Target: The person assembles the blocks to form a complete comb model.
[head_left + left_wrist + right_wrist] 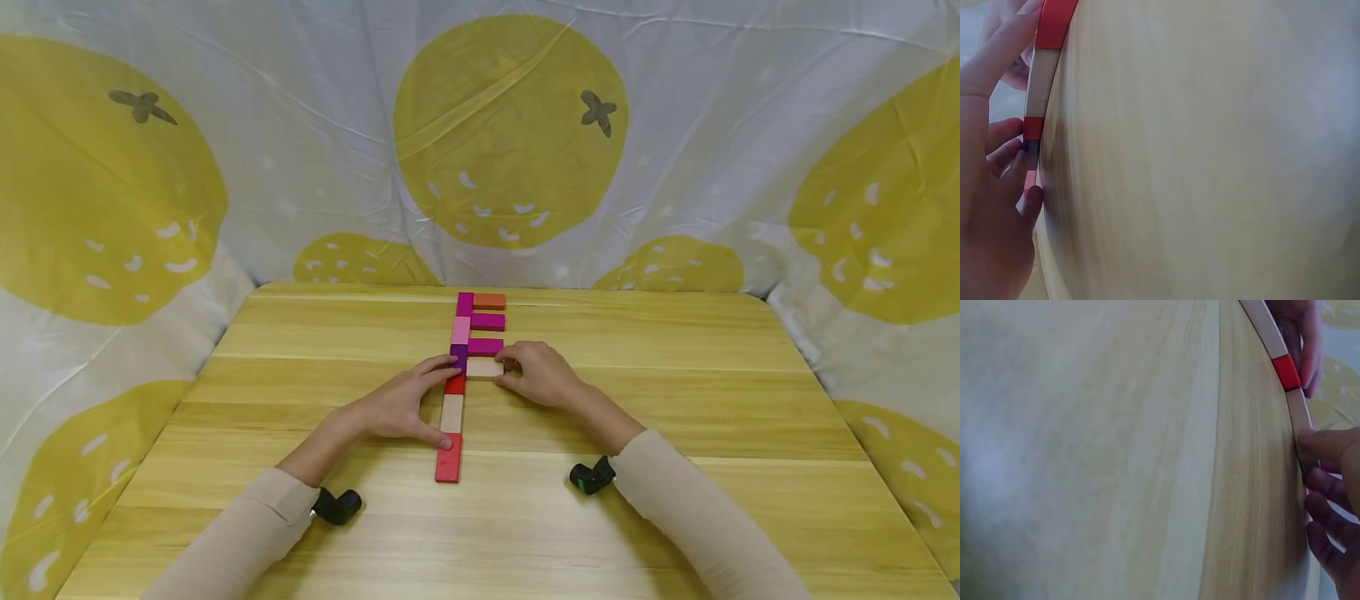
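Observation:
A column of flat, end-to-end blocks runs down the table in the head view: magenta (pixel 465 303), pink (pixel 461 330), purple (pixel 458 352), red (pixel 454 387), plain wood (pixel 452 413) and a lighter red block (pixel 447 467). My left hand (pixel 393 402) rests along it, fingertips on the purple block and thumb on the lighter red one. To the column's right, my right hand (pixel 543 375) pinches the outer end of a plain wooden block (pixel 483 368). That block's inner end lies against the column; the right wrist view shows the thumb on its side (pixel 1297 415).
Above the pinched block, two magenta blocks (pixel 488 322) and an orange block (pixel 490 302) also stick out rightward from the column. The wooden table (pixel 675 517) ends at a hanging cloth (pixel 322 167) printed with yellow fruit. Black wrist devices (pixel 592 476) hang by both sleeves.

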Demonstrator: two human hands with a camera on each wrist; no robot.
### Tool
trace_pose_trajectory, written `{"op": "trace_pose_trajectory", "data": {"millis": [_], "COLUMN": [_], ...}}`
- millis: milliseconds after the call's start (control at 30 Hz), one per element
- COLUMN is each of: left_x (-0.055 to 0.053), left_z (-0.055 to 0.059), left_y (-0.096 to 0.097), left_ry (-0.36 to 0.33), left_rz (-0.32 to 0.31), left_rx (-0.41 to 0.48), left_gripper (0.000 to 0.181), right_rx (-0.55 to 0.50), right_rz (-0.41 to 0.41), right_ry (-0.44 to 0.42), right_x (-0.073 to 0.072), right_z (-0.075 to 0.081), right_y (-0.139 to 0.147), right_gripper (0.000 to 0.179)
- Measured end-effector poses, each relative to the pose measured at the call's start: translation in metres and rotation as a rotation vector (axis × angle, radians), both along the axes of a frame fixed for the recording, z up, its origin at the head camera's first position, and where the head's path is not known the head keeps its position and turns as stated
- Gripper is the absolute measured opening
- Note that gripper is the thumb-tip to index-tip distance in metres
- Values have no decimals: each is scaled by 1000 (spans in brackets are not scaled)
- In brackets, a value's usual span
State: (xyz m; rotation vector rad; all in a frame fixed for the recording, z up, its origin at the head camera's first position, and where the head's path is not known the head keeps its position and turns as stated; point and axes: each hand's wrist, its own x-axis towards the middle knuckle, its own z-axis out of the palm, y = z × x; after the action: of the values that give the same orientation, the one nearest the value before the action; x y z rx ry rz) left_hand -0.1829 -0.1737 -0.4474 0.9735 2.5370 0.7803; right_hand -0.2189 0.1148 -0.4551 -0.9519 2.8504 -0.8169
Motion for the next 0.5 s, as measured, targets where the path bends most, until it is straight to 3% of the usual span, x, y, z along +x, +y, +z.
{"op": "trace_pose_trajectory", "data": {"millis": [500], "left_x": [-2], "left_z": [0], "left_y": [-1], "left_ry": [7], "left_rz": [-6], "left_rx": [5], "left_gripper": [115], "right_rx": [-18], "right_rz": [9], "right_ry": [-28], "right_x": [-1], "right_z": [2], "right_y": [3], "right_gripper": [29]}}
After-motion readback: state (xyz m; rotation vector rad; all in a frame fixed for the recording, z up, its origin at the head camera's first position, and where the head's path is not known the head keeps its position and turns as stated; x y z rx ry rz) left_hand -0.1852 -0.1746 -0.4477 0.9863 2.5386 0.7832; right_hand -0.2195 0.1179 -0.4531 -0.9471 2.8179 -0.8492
